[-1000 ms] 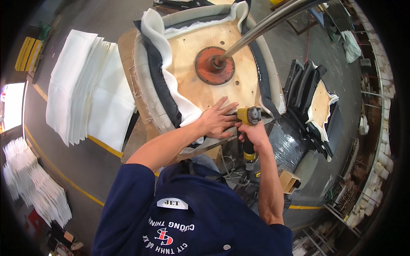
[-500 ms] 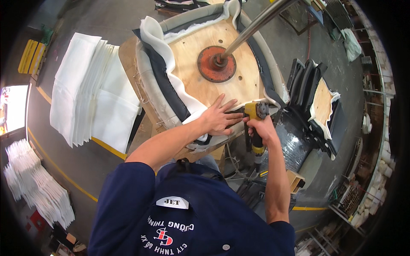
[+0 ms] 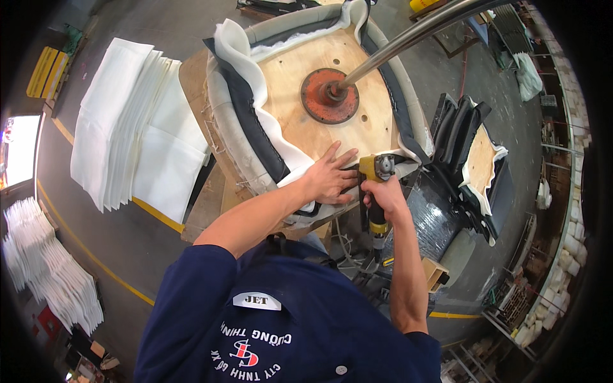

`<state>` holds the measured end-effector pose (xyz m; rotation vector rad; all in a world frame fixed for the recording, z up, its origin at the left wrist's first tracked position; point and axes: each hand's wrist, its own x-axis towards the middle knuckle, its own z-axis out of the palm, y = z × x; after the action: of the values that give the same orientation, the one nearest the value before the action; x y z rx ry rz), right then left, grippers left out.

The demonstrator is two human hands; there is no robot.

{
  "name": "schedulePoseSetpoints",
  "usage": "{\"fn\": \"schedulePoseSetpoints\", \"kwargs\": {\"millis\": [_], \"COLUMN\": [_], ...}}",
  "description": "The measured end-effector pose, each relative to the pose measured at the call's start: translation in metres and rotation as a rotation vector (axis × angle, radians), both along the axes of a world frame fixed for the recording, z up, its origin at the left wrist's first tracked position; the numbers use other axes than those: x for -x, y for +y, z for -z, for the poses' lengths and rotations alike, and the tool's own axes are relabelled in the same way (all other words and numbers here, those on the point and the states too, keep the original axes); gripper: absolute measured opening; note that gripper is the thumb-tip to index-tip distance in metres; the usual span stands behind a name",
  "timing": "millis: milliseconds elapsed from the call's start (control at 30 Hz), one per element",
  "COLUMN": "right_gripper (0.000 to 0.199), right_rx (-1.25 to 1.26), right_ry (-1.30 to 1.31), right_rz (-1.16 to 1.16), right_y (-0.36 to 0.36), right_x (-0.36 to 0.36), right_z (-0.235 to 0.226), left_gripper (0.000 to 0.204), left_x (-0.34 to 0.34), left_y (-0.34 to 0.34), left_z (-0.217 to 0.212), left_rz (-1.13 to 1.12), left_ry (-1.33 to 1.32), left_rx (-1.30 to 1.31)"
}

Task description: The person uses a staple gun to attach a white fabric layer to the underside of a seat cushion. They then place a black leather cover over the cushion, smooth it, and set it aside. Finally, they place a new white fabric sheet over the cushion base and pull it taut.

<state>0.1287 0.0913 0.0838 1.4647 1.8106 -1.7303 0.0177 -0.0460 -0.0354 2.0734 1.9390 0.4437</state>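
Left hand [image 3: 331,179] lies flat with fingers spread, pressing the white foam lining [image 3: 281,143] and dark cover [image 3: 252,124] down at the near edge of the upturned seat base [image 3: 306,70]. Right hand [image 3: 381,199] is wrapped tightly around the grip of a yellow pneumatic stapler [image 3: 375,175], its nose at the same near edge, just beside the left fingertips. The plywood underside looks stiff and flat, a sound surface to brace against; the foam is soft and springy and the cover limp, so both likely need pinning close to the fold. A round rust-red plate [image 3: 329,96] and steel pole [image 3: 408,35] mark the board's centre. White fabric sheets [image 3: 128,127] are stacked by the far left edge.
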Motion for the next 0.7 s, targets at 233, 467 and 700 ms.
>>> {"fn": "schedulePoseSetpoints", "kwargs": {"millis": [233, 467, 700], "right_gripper": [0.018, 0.024, 0.064], "right_rx": [0.020, 0.049, 0.094], "right_ry": [0.119, 0.042, 0.136], "right_rz": [0.000, -0.025, -0.008], "right_y": [-0.016, -0.005, -0.016], "right_x": [-0.001, -0.005, -0.015], "right_z": [0.002, 0.010, 0.008], "left_gripper": [0.056, 0.058, 0.067], "left_x": [0.002, 0.004, 0.000], "left_y": [-0.002, 0.000, -0.035], "left_z": [-0.002, -0.033, -0.025], "left_rz": [0.001, 0.048, 0.024], "left_ry": [-0.034, 0.067, 0.161], "left_rx": [-0.024, 0.230, 0.165]}}
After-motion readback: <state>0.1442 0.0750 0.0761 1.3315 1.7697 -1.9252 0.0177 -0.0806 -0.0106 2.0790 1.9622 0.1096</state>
